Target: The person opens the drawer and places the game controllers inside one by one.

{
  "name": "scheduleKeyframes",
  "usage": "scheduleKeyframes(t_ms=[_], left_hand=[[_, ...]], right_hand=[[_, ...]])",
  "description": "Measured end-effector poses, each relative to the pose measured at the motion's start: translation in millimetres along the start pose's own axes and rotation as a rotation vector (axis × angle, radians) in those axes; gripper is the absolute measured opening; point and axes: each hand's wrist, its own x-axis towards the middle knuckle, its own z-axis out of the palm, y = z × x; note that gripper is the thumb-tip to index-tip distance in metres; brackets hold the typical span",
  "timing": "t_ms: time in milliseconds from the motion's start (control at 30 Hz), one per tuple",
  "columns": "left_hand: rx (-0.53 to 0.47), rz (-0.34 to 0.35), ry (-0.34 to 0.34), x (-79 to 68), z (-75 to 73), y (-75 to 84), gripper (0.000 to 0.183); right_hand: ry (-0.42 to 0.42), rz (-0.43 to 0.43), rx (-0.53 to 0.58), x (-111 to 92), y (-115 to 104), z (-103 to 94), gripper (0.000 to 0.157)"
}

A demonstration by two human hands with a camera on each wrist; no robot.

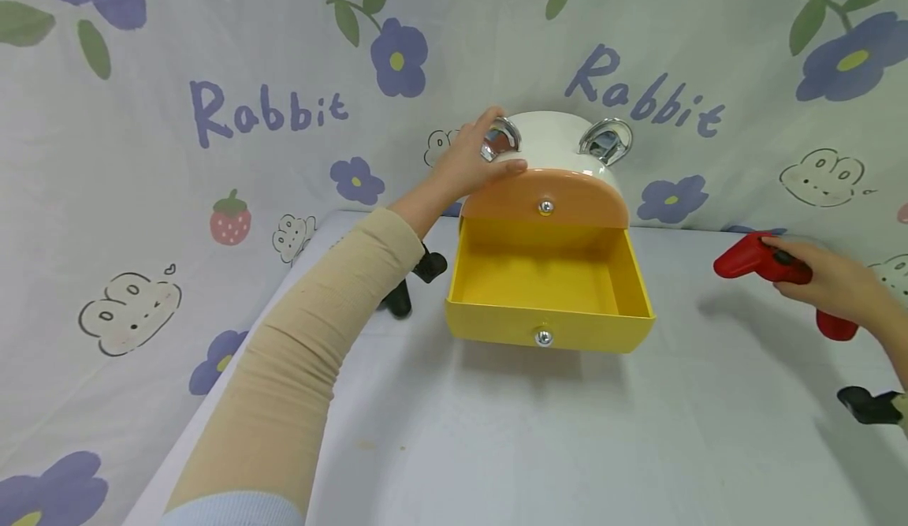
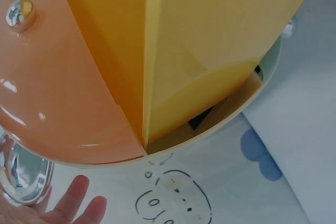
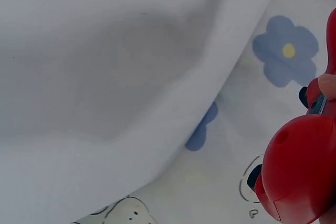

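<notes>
A small cabinet with a white top and two chrome ears stands on the table. My left hand rests on its left chrome ear, the thumb lying along the top of the orange front. In the left wrist view, fingers stretch out straight beside the ear. Below the orange drawer, the yellow drawer is pulled out, and its floor shows bare. Off to the right, my right hand grips a red game controller above the table.
A black object lies on the white table, partly behind my left forearm. A cloth printed with flowers and rabbits hangs close behind the cabinet. Another black piece sits at my right wrist.
</notes>
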Motion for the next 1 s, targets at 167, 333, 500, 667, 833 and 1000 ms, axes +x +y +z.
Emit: scheduleKeyframes(t_ms=[167, 333, 500, 667, 833, 1000], left_hand=[[-0.002, -0.002, 0.001, 0.3, 0.1, 1.1, 0.08], [0.005, -0.006, -0.001, 0.8, -0.2, 1.5, 0.081], [0.008, -0.002, 0.003, 1.3, -0.6, 1.3, 0.08], [0.001, -0.004, 0.003, 1.7, -0.1, 1.7, 0.08], [0.011, -0.013, -0.001, 3.7, 0.8, 1.4, 0.081], [0.011, -0.016, 0.008, 5.0, 1.0, 1.8, 0.08]], right_hand=[[0.002, 0.003, -0.009, 3.0, -4.0, -14.8, 0.071], [0.004, 0.025, -0.015, 8.1, -8.8, -28.5, 0.074], [-0.027, 0.019, -0.064, 13.5, -15.9, -40.7, 0.077], [-0.037, 0.001, -0.078, 16.6, -24.5, -51.5, 0.075], [-0.022, -0.023, -0.094, 19.6, -33.5, -60.9, 0.072], [-0.01, -0.034, -0.078, 24.2, -43.4, -68.6, 0.071]])
